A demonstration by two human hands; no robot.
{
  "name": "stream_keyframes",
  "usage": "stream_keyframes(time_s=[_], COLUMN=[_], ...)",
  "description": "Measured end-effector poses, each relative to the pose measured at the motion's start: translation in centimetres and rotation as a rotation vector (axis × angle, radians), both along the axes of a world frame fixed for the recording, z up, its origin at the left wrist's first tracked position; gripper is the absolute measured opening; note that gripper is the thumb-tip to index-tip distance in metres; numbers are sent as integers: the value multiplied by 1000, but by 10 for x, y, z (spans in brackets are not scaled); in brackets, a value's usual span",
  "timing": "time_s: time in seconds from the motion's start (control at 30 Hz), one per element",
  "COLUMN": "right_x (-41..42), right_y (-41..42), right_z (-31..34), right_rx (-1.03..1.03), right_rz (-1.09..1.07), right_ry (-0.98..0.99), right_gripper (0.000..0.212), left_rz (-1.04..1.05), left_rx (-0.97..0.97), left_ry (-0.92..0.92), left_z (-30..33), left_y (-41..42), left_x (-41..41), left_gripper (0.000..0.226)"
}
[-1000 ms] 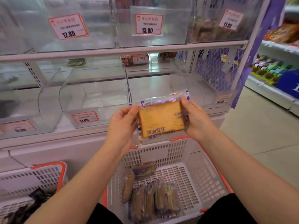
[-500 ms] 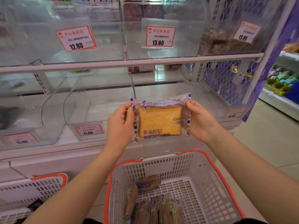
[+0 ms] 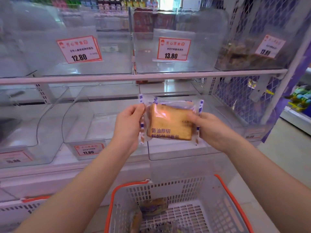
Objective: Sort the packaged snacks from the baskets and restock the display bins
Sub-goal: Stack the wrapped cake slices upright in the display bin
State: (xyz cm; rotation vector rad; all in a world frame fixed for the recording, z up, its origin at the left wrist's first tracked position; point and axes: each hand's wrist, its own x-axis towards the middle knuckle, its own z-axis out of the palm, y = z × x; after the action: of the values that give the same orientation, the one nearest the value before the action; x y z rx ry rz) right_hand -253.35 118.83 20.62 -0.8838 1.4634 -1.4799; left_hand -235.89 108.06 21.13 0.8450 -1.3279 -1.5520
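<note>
A clear packet of thick toast bread [image 3: 170, 123] with purple-striped ends is held up between both hands in front of the lower shelf. My left hand [image 3: 128, 126] pinches its left sealed edge; my right hand [image 3: 212, 130] grips its right edge. Below stands a white basket with an orange rim [image 3: 223, 187], holding several more wrapped snacks [image 3: 154, 209]. Behind the packet sits a clear lower bin [image 3: 176, 152]; to its left is the clear bin tagged 11.80 [image 3: 79, 125].
Upper clear bins carry price tags 12.80 [image 3: 79, 49] and 13.80 [image 3: 173, 49]; the upper right bin [image 3: 242, 56] holds brown snacks. A second white basket [image 3: 18, 211] sits at lower left. A purple mesh end panel [image 3: 244, 98] and an aisle with shelves lie to the right.
The packet and both hands have risen and moved forward toward the lower bins, and the packet has tilted so that its side shows. The view has lifted, so the baskets sit lower.
</note>
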Motion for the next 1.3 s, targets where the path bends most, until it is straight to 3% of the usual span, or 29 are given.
stream_keyframes(time_s=[0.07,0.17,0.27,0.37,0.47,0.67,0.8,0.87,0.93,1.0,1.1,1.17,1.23,1.3], right_x=[-7,-26,-46,-53,-53,-61,-51,-44,-39,-31,-8,11,31,49], right_y=[-9,-24,-40,-59,-80,-124,-132,-125,-111,-89,-33,13,53,75], right_z=[3,4,-12,-41,-56,-65,-63,-55,-46,-33,-10,-3,-10,-36], right_rx=[61,19,-18,147,297,446,399,514,622,542,205,60,22,108], right_rz=[18,-110,-302,-312,-279,-319,-153,-37,-77,-93,3,119,248,367], right_ry=[112,114,6,22,120,326,148,338,663,837,749,627,509,505], right_gripper=[6,11,18,23,25,26,29,26,35,41,27,16,17,18], left_rz=[-12,-23,-23,-114,-169,-113,-120,-136,-168,-214,-181,-109,-77,-101], left_rx=[-104,-288,-408,-427,-342,-423,-459,-449,-380,-218,19,109,197,292], left_ry=[-96,-228,-504,-740,-719,-715,-752,-742,-684,-548,-345,-307,-335,-431], left_z=[6,6,-10,-29,-34,-34,-31,-30,-30,-30,-40,-58,-86,-120], left_y=[-12,-31,-38,-36,-37,-34,-32,-30,-27,-20,-9,1,14,29], left_x=[-4,-7,3,9,8,8,9,10,12,17,27,37,47,55], left_gripper=[27,12,20,40,46,38,34,38,39,30,18,15,20,25])
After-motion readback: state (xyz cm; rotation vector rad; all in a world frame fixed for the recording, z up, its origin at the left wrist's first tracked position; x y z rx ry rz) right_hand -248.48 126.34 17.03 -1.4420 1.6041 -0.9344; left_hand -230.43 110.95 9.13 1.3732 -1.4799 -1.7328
